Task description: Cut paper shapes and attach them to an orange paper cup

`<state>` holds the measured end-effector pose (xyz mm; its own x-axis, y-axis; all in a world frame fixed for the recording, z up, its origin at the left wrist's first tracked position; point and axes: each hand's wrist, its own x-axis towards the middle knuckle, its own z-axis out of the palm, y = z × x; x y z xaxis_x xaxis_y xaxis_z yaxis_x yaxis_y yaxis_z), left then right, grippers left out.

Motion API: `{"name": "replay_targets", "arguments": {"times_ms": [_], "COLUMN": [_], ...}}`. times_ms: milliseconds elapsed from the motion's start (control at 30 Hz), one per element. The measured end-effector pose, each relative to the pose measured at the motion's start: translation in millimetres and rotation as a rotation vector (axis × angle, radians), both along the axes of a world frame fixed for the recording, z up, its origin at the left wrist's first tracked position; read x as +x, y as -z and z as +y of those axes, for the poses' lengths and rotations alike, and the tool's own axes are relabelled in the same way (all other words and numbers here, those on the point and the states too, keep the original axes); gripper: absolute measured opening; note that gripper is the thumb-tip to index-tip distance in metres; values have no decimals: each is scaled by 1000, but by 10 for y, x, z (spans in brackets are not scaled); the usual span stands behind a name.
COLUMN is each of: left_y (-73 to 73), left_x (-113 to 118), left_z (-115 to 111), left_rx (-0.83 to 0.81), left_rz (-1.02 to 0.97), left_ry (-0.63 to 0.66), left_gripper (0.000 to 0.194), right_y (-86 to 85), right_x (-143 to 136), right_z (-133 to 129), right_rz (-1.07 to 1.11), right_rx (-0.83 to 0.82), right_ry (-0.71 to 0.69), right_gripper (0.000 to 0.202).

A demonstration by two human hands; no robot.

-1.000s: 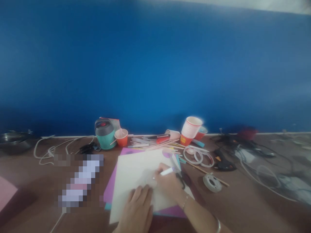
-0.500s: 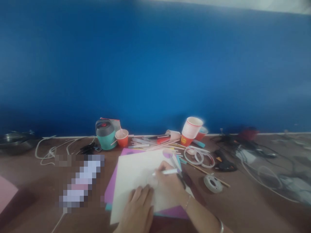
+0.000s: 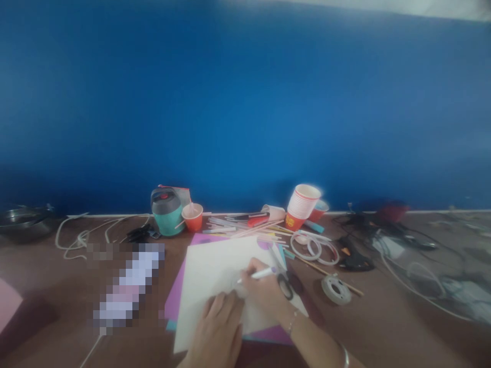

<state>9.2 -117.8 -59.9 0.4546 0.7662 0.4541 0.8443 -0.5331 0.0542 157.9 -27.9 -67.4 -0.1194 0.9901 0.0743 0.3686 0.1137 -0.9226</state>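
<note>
My right hand (image 3: pixel 263 289) grips a white pen (image 3: pixel 263 273) with a purple end, its tip at the sheet's surface. Under it lies a large white sheet of paper (image 3: pixel 210 260) on top of purple paper (image 3: pixel 175 301) and some teal paper. Faint curved lines show near the pen tip. My left hand (image 3: pixel 220 322) lies flat on the lower part of the sheet, fingers stretched out. Scissors (image 3: pixel 285 286) rest on the paper's right side, partly hidden behind my right hand.
Behind the paper lie several sticks and straws (image 3: pixel 222 225). A teal flask (image 3: pixel 168 214), a red cup (image 3: pixel 192 219) and stacked paper cups (image 3: pixel 302 207) stand near the blue wall. To the right are tape rolls (image 3: pixel 336 290), a black glue gun (image 3: pixel 355 255) and cables.
My right hand has shifted slightly left and down with the pen, whose tip is lower on the sheet. More of the scissors' handles shows. My left hand stays nearly in place.
</note>
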Motion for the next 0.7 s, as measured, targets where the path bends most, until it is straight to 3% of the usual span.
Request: {"name": "replay_targets", "arguments": {"times_ms": [700], "left_y": [5], "left_x": [-15], "left_z": [8], "left_rx": [-71], "left_rz": [-2], "left_ry": [25], "left_gripper": [40], "right_y": [13], "right_x": [-7], "right_z": [8], "right_rz": [57], "right_rx": [-16], "right_ry": [1], "right_gripper": [25]}}
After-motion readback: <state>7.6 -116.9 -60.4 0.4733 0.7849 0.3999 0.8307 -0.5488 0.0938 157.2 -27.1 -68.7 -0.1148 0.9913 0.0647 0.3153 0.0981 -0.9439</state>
